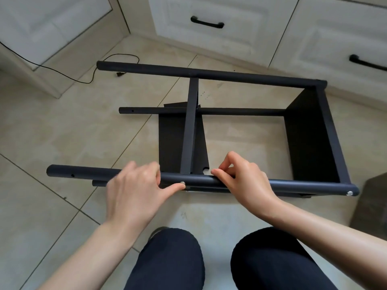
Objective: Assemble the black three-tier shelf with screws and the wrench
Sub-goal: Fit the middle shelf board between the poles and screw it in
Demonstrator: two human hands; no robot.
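Black shelf frame (209,126) lies on its side on the tiled floor (62,132), in front of the person's knees (171,258). Four round black posts run left to right; near post (293,184) is uppermost and closest to the knees, far post (209,73) lies toward the white cabinets (230,21). One shelf panel (310,135) is fixed at the right end between the posts; a middle panel (189,126) stands edge-on near the centre, meeting the near post. Left hand (136,193) rests on the near post, fingers curled over its top, thumb tip touching a silver screw (182,182) seated in the post's side. Left grip: wrapped on the post. Right hand (243,181) sits just right of the middle panel, fingers curled over the same post, thumb and forefinger tips pinched together at the post's top; whether anything is held in that pinch, cannot tell. A second silver screw head (349,193) shows at the right end of the near post. Black cable (62,74) trails across the floor at the left by the cabinets.
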